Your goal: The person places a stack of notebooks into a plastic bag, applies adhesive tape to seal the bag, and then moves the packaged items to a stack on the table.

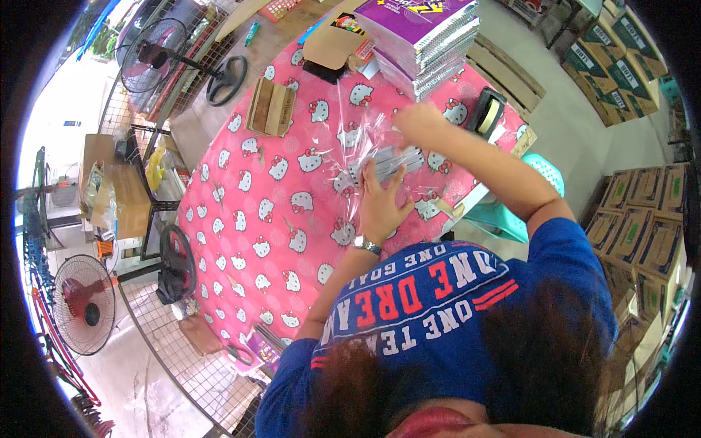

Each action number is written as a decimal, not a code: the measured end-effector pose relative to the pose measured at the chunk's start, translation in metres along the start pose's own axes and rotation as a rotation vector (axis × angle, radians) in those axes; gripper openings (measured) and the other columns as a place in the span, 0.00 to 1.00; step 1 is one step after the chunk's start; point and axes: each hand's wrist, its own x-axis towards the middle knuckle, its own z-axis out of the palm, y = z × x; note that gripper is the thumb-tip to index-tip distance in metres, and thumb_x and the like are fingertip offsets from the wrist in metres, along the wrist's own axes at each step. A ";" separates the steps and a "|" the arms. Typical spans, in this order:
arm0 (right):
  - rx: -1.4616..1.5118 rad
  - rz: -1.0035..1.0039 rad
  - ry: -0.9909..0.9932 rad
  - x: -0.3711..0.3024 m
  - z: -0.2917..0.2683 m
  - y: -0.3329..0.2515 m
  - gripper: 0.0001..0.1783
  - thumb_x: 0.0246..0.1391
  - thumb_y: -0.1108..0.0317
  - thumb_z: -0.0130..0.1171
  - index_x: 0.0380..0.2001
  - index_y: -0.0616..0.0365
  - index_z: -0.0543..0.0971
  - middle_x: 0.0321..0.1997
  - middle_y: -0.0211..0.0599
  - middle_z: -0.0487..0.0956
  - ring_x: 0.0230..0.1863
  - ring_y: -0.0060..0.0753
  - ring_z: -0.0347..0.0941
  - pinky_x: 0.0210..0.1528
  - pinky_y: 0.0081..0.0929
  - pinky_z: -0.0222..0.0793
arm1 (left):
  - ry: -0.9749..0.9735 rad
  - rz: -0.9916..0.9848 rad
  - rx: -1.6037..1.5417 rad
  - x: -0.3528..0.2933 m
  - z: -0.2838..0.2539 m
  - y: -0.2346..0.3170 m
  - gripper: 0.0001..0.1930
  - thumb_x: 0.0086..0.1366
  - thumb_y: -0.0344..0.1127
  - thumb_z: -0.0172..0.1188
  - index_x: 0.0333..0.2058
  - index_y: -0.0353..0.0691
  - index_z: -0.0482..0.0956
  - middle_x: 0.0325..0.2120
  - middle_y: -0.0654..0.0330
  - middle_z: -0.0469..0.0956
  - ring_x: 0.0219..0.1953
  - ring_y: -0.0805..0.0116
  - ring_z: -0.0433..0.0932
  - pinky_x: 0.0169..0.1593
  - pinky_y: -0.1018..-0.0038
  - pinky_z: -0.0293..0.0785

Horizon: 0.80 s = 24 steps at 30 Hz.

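Observation:
A small grey bundle (pixel 398 163) lies on the pink table under crinkled clear plastic film (pixel 349 150). My left hand (pixel 382 203) presses on the bundle's near side, fingers spread and a watch on its wrist. Just beyond the bundle, my right hand (pixel 421 125) is raised with its fingers curled in. It is slightly blurred, and whatever its fingertips pinch is hidden. The loose film spreads to the left of both hands and catches the light.
Spiral-bound purple notebooks (pixel 423 44) stand in a tall stack at the far edge. A wooden block (pixel 271 107) sits far left, a black tape dispenser (pixel 486 111) to the right. A turquoise stool (pixel 504 219) is beside the table; cartons (pixel 635 219) are piled beyond.

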 end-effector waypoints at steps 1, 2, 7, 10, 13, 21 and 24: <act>0.055 -0.045 0.128 0.008 -0.004 0.007 0.18 0.39 0.58 0.62 0.38 0.48 0.81 0.46 0.36 0.76 0.40 0.43 0.76 0.38 0.43 0.73 | 0.004 0.033 0.007 0.002 -0.001 0.001 0.34 0.49 0.46 0.64 0.58 0.56 0.67 0.58 0.35 0.52 0.61 0.37 0.52 0.65 0.53 0.49; 0.103 -0.097 0.254 0.016 -0.008 0.011 0.19 0.40 0.59 0.62 0.40 0.45 0.80 0.51 0.33 0.74 0.44 0.40 0.75 0.42 0.42 0.72 | 0.008 0.049 0.010 0.004 -0.003 0.003 0.34 0.49 0.45 0.64 0.58 0.56 0.67 0.58 0.34 0.52 0.61 0.37 0.52 0.65 0.54 0.50; -0.342 -0.671 0.549 0.062 0.008 -0.004 0.18 0.42 0.63 0.60 0.41 0.45 0.79 0.55 0.32 0.71 0.56 0.33 0.65 0.54 0.41 0.63 | 0.026 0.093 0.029 0.013 -0.017 -0.002 0.22 0.55 0.39 0.61 0.50 0.47 0.74 0.53 0.44 0.65 0.57 0.46 0.63 0.60 0.59 0.59; -0.349 -0.704 0.513 0.039 -0.029 -0.005 0.20 0.43 0.65 0.61 0.44 0.46 0.78 0.56 0.32 0.71 0.59 0.32 0.62 0.56 0.40 0.61 | 0.050 0.066 -0.094 0.014 -0.039 -0.010 0.13 0.57 0.36 0.60 0.40 0.41 0.80 0.48 0.51 0.72 0.53 0.52 0.69 0.56 0.62 0.66; 0.153 -0.546 0.689 0.020 -0.025 0.023 0.22 0.45 0.65 0.62 0.47 0.50 0.77 0.56 0.34 0.71 0.58 0.36 0.65 0.56 0.38 0.62 | 0.068 0.087 -0.299 0.029 -0.052 -0.020 0.09 0.55 0.35 0.62 0.35 0.42 0.82 0.45 0.54 0.75 0.50 0.55 0.72 0.54 0.63 0.67; 1.091 -0.310 0.111 0.024 0.052 0.034 0.27 0.46 0.65 0.65 0.53 0.53 0.74 0.47 0.41 0.79 0.48 0.33 0.75 0.53 0.28 0.68 | 0.520 -0.205 -0.913 0.071 -0.029 -0.054 0.17 0.57 0.39 0.62 0.42 0.34 0.79 0.48 0.56 0.75 0.52 0.61 0.71 0.56 0.67 0.64; 0.908 -0.543 0.143 -0.001 0.033 0.015 0.25 0.46 0.65 0.66 0.50 0.54 0.76 0.46 0.40 0.79 0.46 0.31 0.76 0.52 0.28 0.68 | -0.229 -0.417 -1.278 0.058 -0.013 -0.135 0.28 0.60 0.48 0.59 0.52 0.31 0.71 0.51 0.52 0.73 0.54 0.58 0.69 0.58 0.67 0.63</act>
